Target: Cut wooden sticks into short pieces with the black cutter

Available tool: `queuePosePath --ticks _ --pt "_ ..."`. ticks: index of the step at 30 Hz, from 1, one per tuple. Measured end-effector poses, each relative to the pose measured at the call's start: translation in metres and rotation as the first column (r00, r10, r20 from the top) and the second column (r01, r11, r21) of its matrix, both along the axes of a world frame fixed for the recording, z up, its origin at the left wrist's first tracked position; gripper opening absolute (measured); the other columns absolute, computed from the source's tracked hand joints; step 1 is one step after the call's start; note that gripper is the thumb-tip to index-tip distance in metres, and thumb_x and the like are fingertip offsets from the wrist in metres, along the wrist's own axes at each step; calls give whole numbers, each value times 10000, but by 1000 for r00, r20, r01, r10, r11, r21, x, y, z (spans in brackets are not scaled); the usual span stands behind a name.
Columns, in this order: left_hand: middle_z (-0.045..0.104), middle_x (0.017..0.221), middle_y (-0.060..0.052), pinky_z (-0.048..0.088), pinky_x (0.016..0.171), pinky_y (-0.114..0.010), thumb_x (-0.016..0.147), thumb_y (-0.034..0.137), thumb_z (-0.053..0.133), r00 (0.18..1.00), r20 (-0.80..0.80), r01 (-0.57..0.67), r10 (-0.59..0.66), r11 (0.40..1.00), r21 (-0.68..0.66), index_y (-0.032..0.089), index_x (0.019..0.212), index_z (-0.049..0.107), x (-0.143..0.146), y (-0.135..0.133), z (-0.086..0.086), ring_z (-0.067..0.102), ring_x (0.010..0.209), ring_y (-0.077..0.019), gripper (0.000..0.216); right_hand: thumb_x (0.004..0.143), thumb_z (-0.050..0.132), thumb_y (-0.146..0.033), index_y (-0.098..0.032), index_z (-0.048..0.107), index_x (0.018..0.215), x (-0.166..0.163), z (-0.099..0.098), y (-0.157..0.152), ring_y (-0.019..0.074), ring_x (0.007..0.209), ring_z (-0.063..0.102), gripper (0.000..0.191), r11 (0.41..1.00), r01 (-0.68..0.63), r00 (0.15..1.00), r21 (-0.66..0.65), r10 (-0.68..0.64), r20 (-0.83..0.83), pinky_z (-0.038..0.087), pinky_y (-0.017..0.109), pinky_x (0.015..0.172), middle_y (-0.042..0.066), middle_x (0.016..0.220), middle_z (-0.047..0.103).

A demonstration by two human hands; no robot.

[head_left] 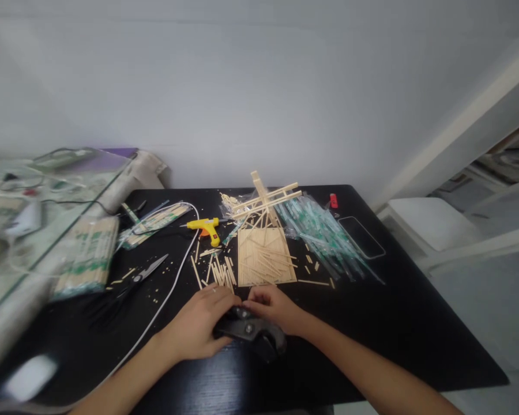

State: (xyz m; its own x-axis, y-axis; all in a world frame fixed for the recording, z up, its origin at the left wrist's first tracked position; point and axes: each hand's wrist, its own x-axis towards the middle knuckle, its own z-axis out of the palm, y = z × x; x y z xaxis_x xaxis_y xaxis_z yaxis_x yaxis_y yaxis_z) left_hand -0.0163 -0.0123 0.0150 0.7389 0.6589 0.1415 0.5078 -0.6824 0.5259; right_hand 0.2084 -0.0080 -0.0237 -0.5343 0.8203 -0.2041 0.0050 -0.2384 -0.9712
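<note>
A plain pale grey wall [242, 86] backs the scene, and in front of it I have a black table [350, 346], smooth enough to throw a dull sheen near its front edge.

Both forearms reach in from the bottom corners and come together at the middle. My left hand [201, 323] has its back turned up, fingers laid over a dark tool [249, 329] and thumb underneath, so I read it as gripping. My right hand [277, 308] is curled narrow, thumb and forefinger drawn together by the left fingertips at the tool; whether it pinches something small, I cannot tell from here. The tool sits between the two hands, low in my view, a round pivot showing on its flat side.

Just beyond the hands lies a panel [244, 271] of pale sticks laid side by side, close to square, with loose thin sticks strewn over it. A slender wooden frame [266, 199] of crossed sticks rises at its far edge. Left of the panel are cut pieces [222, 274], with a yellow plastic glue gun [205, 223] behind them and black-handled scissors [151, 268] farther left, near a clear-wrapped pack [86, 253]. Crinkled green-and-clear wrappers [324, 236] fan out on the right.
</note>
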Motion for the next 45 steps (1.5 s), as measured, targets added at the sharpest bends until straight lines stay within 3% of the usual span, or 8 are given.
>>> queuePosePath --ticks 6,10,14,17,25,32,37,45 --pt "653 800 -40 456 699 -341 702 183 593 999 -44 0 0 1000 8 204 888 563 -6 -10 -16 594 719 -224 190 820 718 -571 -205 470 617 0 0 -3 88 422 451 486 999 -50 998 -4 50 28 323 213 433 -54 484 524" --pt "604 728 3 400 639 -271 809 190 570 987 76 -121 139 973 -198 202 828 557 -10 -7 -18 541 651 -162 26 748 797 -561 -195 487 627 1 -1 -2 68 447 407 495 999 -25 1000 30 25 -11 299 208 453 -76 487 482" --pt "452 597 46 347 558 -238 938 424 576 856 242 -238 457 763 -601 188 725 536 -3 4 -20 420 556 -114 320 776 778 -561 -190 519 685 2 6 1 67 451 412 461 1000 6 1000 21 -6 5 291 211 456 -74 509 502" --pt "372 534 74 304 477 -230 906 526 612 737 321 -33 595 505 -862 197 697 486 3 10 -24 342 468 -90 409 767 789 -556 -181 561 725 3 9 2 70 458 423 441 999 34 999 4 -34 13 305 212 458 -71 524 511" --pt "542 634 -11 400 491 -239 840 557 679 861 411 311 299 328 -892 137 795 657 9 -2 -16 503 529 -124 423 788 764 -440 -169 602 775 2 4 2 74 478 422 316 999 38 999 -23 -39 -21 320 204 469 -68 553 513" --pt "703 1034 -76 559 717 -315 957 553 537 925 228 23 303 554 -832 240 1252 691 -27 -36 -10 634 770 -180 457 819 678 -330 -161 642 899 2 4 2 79 482 452 190 998 36 999 -54 -36 -1 345 203 481 -66 581 537" --pt "699 1317 -61 541 1014 -405 912 511 615 860 76 -410 504 773 -485 311 1321 662 -71 -52 -15 651 1173 -302 458 842 667 -343 -165 632 896 1 5 1 83 464 447 189 999 30 1000 -35 -30 8 339 205 468 -76 531 520" --pt "706 1274 -88 447 1112 -470 895 610 589 611 113 -708 783 605 -363 245 1267 657 -68 -29 9 612 1242 -329 526 842 709 -442 -167 627 891 0 8 1 76 455 438 291 999 36 999 -41 -34 43 330 202 462 -73 536 524"
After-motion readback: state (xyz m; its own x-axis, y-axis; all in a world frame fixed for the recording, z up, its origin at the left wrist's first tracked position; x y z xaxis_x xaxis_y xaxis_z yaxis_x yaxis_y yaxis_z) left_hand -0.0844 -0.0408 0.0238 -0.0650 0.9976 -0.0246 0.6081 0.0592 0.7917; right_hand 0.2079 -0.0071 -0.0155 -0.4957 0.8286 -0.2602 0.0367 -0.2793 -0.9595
